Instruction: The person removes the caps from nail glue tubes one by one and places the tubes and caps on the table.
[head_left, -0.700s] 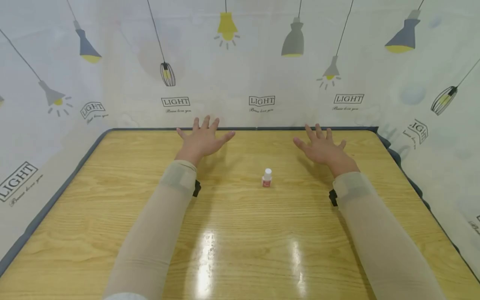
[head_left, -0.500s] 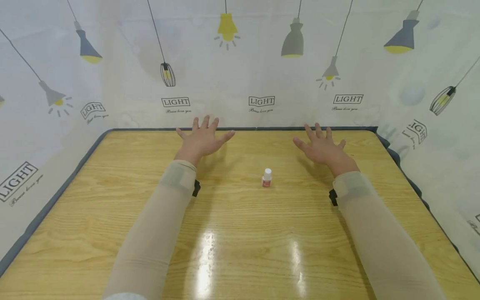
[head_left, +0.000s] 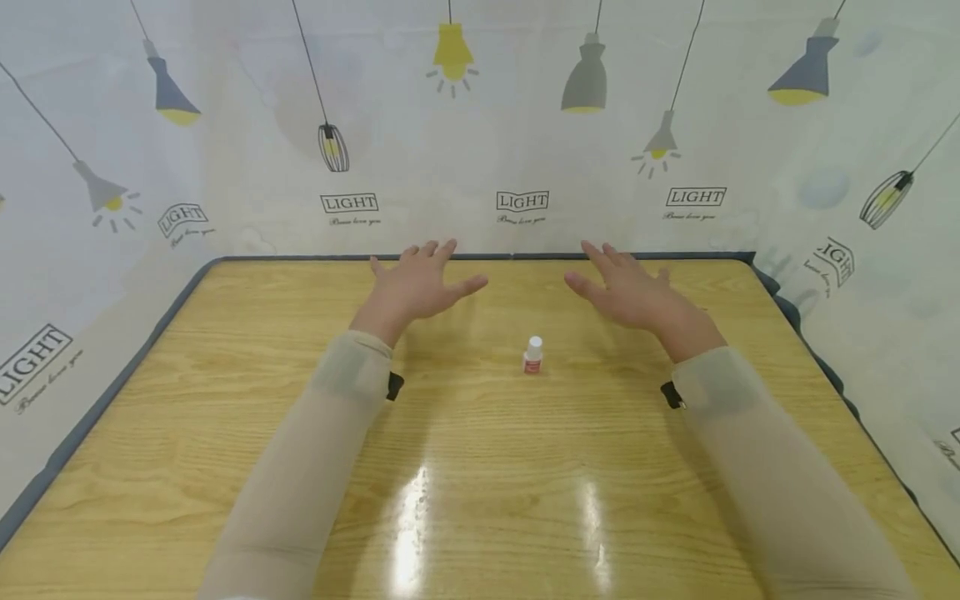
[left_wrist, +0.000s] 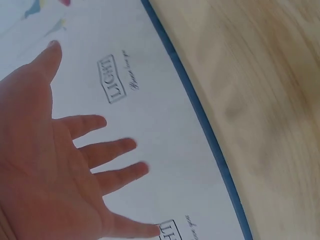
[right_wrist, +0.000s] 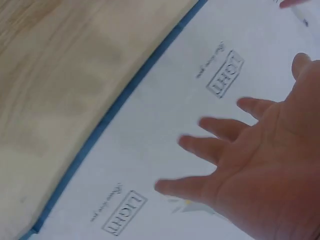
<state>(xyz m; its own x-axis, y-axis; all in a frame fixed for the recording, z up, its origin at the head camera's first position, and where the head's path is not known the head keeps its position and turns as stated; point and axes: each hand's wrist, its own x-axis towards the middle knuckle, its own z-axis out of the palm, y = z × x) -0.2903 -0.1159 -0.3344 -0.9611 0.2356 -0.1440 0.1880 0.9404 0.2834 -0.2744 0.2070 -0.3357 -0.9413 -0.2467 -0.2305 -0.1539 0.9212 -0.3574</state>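
Note:
A small white bottle (head_left: 533, 356) with a white cap and a red label stands upright on the wooden table, between the two arms and nearer than the hands. To its left and farther back, my left hand (head_left: 415, 287) hovers over the table with fingers spread and nothing in it. My right hand (head_left: 630, 293) mirrors it on the right side, fingers spread, holding nothing. Both thumbs point inward, apart from the bottle. In the left wrist view the bare palm (left_wrist: 55, 165) shows with its fingers straight; the right palm (right_wrist: 265, 160) looks the same in the right wrist view.
The wooden table (head_left: 495, 450) has a dark blue edge (head_left: 517, 256) at the back. Behind it rises a pale backdrop (head_left: 525, 142) printed with hanging lamps and LIGHT signs, which wraps round both sides. A black wrist camera (head_left: 672, 395) sits under the right cuff.
Both hands have moved slightly inward, toward each other, and tilted so the fingers look shorter. The bottle stands where it was.

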